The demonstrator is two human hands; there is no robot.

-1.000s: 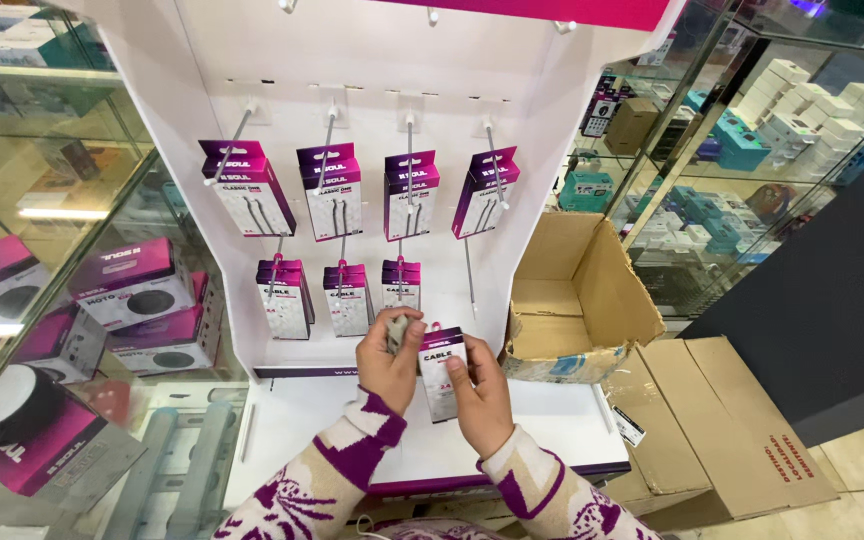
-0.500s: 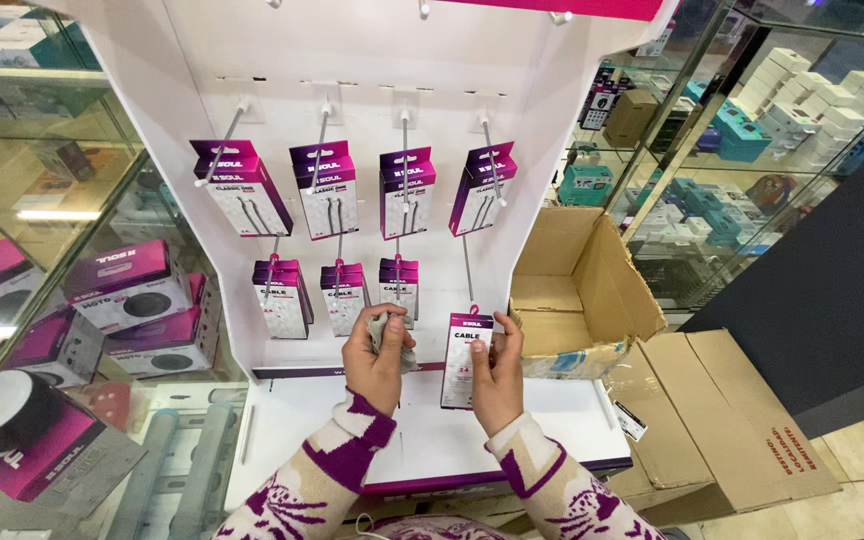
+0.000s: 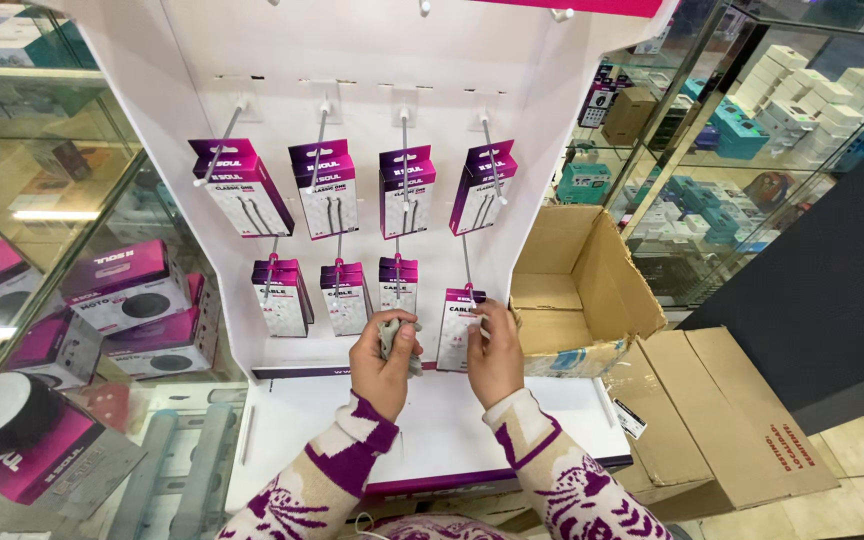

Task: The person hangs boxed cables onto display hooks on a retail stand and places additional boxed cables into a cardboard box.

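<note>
I see both hands low in the middle of the frame, in front of a white display stand (image 3: 372, 80) with metal hooks. My right hand (image 3: 495, 352) is closed on a small white and purple cable package (image 3: 459, 325), fingers pinching its right edge, and the package sits on the lowest right hook (image 3: 467, 262), fourth in the bottom row. My left hand (image 3: 384, 362) is curled tight around a crumpled grey cloth (image 3: 392, 335), just beside the package but not touching it as far as I can tell. Three more small packages (image 3: 342, 295) hang to the left in that bottom row, and four larger ones (image 3: 324, 187) hang in the row above. An open cardboard box (image 3: 592, 290) stands right of centre against the stand, with a flattened carton (image 3: 722, 420) at lower right. Glass shelves with purple boxes (image 3: 127, 285) fill the left side.
</note>
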